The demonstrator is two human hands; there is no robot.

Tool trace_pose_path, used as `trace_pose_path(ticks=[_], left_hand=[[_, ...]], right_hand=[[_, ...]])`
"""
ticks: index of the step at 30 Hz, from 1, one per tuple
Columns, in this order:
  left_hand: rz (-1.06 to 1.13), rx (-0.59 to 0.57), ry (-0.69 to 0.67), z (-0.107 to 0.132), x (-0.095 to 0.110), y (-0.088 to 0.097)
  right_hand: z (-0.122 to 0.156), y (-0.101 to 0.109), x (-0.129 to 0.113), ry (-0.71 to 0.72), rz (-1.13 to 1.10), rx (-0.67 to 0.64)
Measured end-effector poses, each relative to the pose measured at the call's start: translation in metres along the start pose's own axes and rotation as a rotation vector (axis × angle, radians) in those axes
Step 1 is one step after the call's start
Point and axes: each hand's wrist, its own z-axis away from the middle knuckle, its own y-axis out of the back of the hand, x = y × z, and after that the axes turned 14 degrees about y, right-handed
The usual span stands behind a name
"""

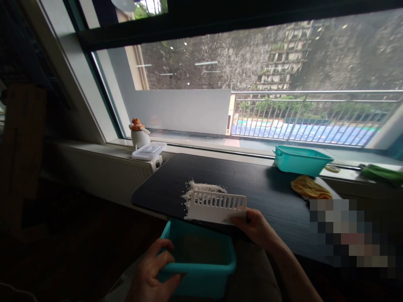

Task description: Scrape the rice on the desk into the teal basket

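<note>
My left hand [153, 274] grips the near rim of a teal plastic tub [201, 258] held just below the front edge of the dark tabletop [252, 184]. My right hand [256, 226] is closed on the right end of a white slotted plastic panel [216, 206] standing on its long edge near the table's front. A small heap of white grains [198, 189] lies on the table right behind the panel, touching its far side at the left. The tub's inside is dim; I cannot tell what lies in it.
A second teal tub [300, 159] stands at the back right by the window sill, with a yellow cloth [310, 188] in front of it. A white cup with an orange figure [139, 133] and a clear lidded box [149, 151] sit on the sill at left. A green object [382, 173] lies far right.
</note>
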Motion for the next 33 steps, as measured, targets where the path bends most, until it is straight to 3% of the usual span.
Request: trace_pose_path(ticks=[8,16,22,28,33], left_hand=[[-0.086,-0.074,-0.024,-0.0024,-0.0005,0.0039],[-0.127,-0.045,-0.038,-0.0036,-0.0012,0.0045],[-0.101,-0.063,0.006,-0.0034,-0.0033,0.0062],[-0.063,-0.022,0.008,-0.0020,-0.0022,0.0051],[-0.077,-0.013,-0.007,-0.0026,0.0014,0.0043]], right_hand=[[-0.0031,-0.0002,0.0053,0.034,0.039,0.020],[-0.0008,0.0018,-0.0018,0.038,-0.011,-0.090],[0.0003,0.0008,-0.0026,0.026,-0.001,-0.001],[-0.0011,-0.0001,-0.0021,0.013,-0.015,-0.048],[-0.0063,-0.0020,0.0055,0.022,0.016,-0.013]])
